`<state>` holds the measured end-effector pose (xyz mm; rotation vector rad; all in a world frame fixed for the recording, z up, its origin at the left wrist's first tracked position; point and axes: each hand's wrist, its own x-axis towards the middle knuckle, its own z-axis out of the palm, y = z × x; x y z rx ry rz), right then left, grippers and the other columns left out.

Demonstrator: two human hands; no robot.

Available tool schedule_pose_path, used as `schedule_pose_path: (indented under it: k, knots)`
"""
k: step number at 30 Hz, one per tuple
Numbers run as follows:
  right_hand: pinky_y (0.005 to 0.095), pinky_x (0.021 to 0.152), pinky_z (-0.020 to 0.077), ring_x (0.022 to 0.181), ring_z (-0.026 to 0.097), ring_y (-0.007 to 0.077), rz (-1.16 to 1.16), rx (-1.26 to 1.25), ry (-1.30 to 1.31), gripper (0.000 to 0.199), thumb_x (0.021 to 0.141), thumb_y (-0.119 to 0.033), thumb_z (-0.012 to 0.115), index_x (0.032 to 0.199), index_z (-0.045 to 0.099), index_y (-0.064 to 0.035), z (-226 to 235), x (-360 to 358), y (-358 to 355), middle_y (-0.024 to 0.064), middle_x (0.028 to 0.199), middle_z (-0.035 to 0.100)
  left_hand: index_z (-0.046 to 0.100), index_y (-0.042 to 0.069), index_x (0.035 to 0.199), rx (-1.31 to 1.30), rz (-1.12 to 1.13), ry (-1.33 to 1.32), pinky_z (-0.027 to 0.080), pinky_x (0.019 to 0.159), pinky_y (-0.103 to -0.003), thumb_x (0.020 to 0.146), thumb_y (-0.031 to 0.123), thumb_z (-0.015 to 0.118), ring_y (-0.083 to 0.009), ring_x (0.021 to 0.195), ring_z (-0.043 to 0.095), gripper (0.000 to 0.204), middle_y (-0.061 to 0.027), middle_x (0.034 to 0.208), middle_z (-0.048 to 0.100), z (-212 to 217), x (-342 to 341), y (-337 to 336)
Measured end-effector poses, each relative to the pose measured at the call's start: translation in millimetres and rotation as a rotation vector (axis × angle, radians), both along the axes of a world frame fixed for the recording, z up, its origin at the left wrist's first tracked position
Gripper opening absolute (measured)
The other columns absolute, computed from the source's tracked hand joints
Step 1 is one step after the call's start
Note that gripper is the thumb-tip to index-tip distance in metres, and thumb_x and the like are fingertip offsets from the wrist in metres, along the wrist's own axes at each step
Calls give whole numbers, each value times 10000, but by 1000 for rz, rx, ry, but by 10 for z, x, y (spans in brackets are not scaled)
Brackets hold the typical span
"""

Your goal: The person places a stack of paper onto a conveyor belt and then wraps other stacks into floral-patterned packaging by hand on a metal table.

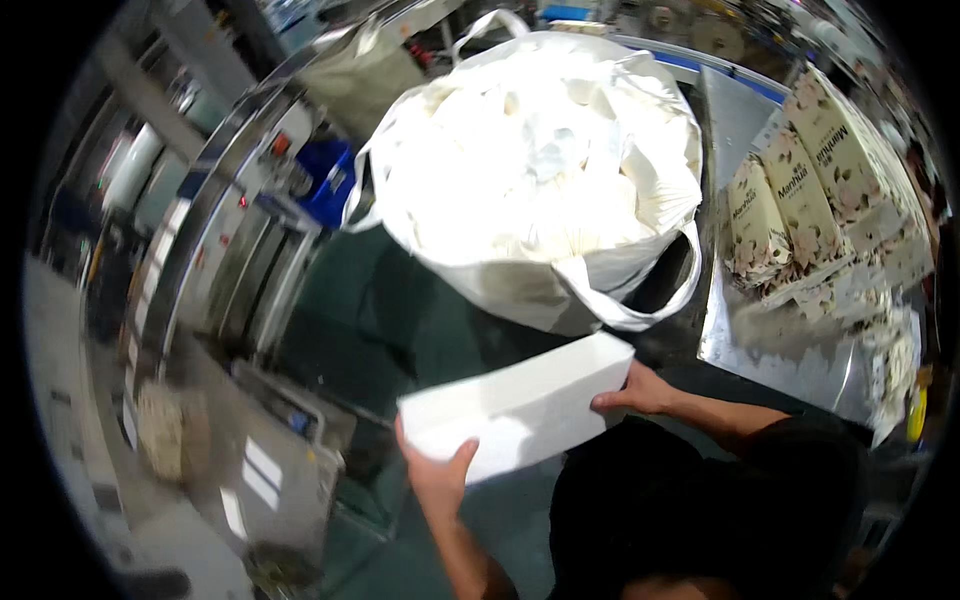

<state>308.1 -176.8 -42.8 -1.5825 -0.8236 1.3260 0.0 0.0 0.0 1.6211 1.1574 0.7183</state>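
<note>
A long white block, which looks like a stack of tissue paper [515, 410], is held in front of my body at a slight slant, its right end higher in view. My left hand [437, 478] grips the left end, with the thumb on the near face. At the other end my right hand [638, 392] clasps the block, its thumb also on the near side. Just beyond stands a large white bulk bag [490, 280] with loop handles, heaped with loose white paper. Some fingers of both hands are hidden behind the block.
To the right, a metal table [725, 325] bears several cream floral packs [800, 195], stacked and leaning. Machinery with a metal conveyor frame [205, 235] runs along the left, near a blue bin [328, 185]. A wrapped bundle [165, 430] lies at lower left. Green floor [340, 320] shows between.
</note>
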Motion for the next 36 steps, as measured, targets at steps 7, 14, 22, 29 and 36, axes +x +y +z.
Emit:
schedule_pose_path:
  k: [7,14,22,29,36]
  knots:
    - [409,1095,412,1279,541,359,144,-76,-63,1073,737,-589,834,1500,335,-22,-196,-176,2443,233,1398,545,217,18,1544,-35,237,-4,401,1080,-430,696,110,859,-289,1278,493,1067,-184,1387,502,47,-409,1916]
    - [418,1108,401,1298,522,336,234,-82,-144,1035,769,-535,830,1497,324,-1,-72,-245,4533,217,1408,530,239,36,1531,-98,224,-26,392,1097,-450,679,202,858,-339,1254,509,1066,-213,1376,506,143,-657,3929]
    - [426,1065,452,1250,565,309,234,16,-134,907,795,-405,846,1464,380,-7,-178,-490,6928,196,1323,594,263,23,1523,-42,193,-162,452,1045,-387,716,134,883,-255,1210,564,1024,-177,1317,576,-504,-1038,6294]
    - [447,1058,456,1241,565,295,117,81,-228,870,792,-367,856,1442,404,-5,198,-679,8739,184,1312,598,290,6,1507,-101,119,-228,460,1029,-364,717,96,876,-238,1207,564,987,-158,1321,582,151,-1029,8486]
    - [426,1051,454,1220,567,265,33,108,-61,820,800,-317,855,1427,425,-9,193,-482,10403,157,1313,593,256,2,1527,-23,67,-81,460,1026,-371,715,143,890,-255,1215,565,1040,-167,1318,581,201,-740,10235]
